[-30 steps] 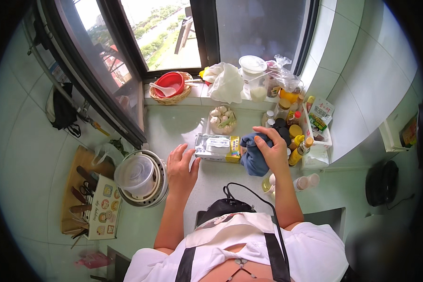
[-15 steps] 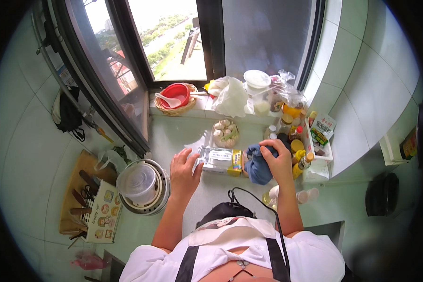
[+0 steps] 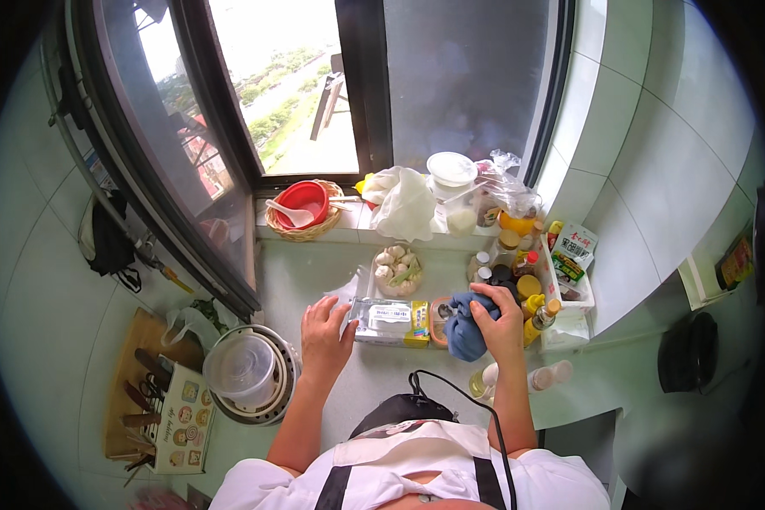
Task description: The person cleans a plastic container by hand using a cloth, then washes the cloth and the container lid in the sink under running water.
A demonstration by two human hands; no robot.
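My right hand (image 3: 503, 323) is closed around a bunched blue cloth (image 3: 467, 333), held over the right end of a small orange-rimmed container (image 3: 439, 321). That container stands against the right end of a flat, clear-and-yellow package (image 3: 391, 323) lying on the counter. At the package's left end is my left hand (image 3: 325, 340), its fingers apart and nothing in them. Whether its fingertips touch the package I cannot tell. Behind the package sits a clear bowl of garlic bulbs (image 3: 397, 270).
Bottles and jars (image 3: 527, 289) crowd the right, beside a white bin (image 3: 580, 299) of packets. On the sill a red bowl (image 3: 304, 201) rests in a basket. Stacked round containers (image 3: 245, 370) and a knife holder (image 3: 184, 421) stand left. A black cable (image 3: 463, 384) crosses in front.
The view has shifted, so the counter sits lower in the picture. The cloth has moved slightly right from the package, baring more of the orange-rimmed container. My left hand stays by the package.
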